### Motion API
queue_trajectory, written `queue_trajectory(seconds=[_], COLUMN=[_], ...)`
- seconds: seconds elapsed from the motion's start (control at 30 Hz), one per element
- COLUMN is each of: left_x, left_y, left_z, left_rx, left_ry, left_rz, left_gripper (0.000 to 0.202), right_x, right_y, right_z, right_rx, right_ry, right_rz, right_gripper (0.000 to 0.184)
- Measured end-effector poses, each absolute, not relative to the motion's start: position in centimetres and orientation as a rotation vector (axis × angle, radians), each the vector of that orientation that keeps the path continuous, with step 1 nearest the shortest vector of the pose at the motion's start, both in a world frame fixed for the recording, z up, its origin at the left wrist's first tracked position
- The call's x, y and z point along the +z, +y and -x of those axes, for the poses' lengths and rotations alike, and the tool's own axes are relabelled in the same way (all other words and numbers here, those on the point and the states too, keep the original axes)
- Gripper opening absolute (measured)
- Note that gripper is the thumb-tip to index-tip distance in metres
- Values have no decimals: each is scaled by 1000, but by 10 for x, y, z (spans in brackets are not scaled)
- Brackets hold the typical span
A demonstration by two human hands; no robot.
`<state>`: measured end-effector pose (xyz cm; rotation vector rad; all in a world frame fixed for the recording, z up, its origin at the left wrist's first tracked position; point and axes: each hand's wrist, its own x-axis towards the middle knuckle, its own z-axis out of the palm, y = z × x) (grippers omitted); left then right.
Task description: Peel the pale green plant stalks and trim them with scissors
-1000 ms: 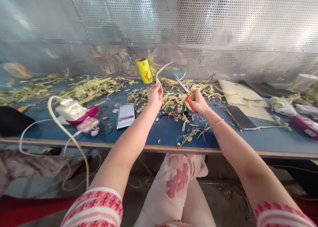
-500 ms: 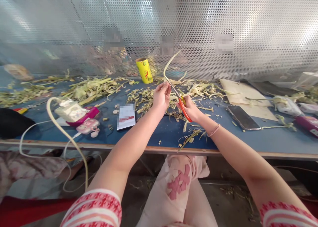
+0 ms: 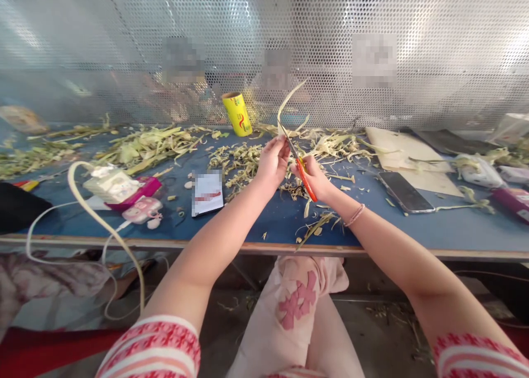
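Observation:
My left hand (image 3: 273,160) is closed, its fingertips pinching a thin, pale, dried plant strip (image 3: 282,109) that curves up above the fingers. Scissors (image 3: 306,183) with orange and yellow handles sit in my right hand (image 3: 317,178), which is wrapped round the handles. Their blades point up and left, right beside the left fingertips and the base of the strip. Whether the blades touch the strip cannot be made out. Beneath and behind both hands, curled plant trimmings (image 3: 233,160) lie scattered on the blue tabletop (image 3: 248,223).
A yellow cardboard tube (image 3: 237,115) leans near the perforated metal wall (image 3: 322,31). To the left are a heap of longer strips (image 3: 144,146), a power strip with cables (image 3: 113,186) and a small screen (image 3: 208,193). A phone (image 3: 406,192) and brown card (image 3: 407,156) lie right.
My left hand and the plant strip have shifted slightly to the right. The scissors remain in my right hand, with their blades still by the strip. The whole view has moved a little.

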<state>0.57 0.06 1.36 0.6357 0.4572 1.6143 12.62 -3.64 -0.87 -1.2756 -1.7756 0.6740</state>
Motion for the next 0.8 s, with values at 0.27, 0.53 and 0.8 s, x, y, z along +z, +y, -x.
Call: queue_trajectory(seconds=[0.27,0.53,0.8], left_x=[16,13,12], left_y=[-3,2,8], left_z=[-7,-4,-1], left_rx=[1578,1602,1613], left_ry=[431,525,558], left_rz=[-595,-749,-726], left_gripper=[12,2,3], right_x=[-8,2,-3], right_y=[-38,-44,-37], right_z=[-125,-127,-127], right_rx=[664,567,533], right_ry=[-1771,-1820,-1797], right_rz=[1244,1336,1322], right_gripper=[41,37,42])
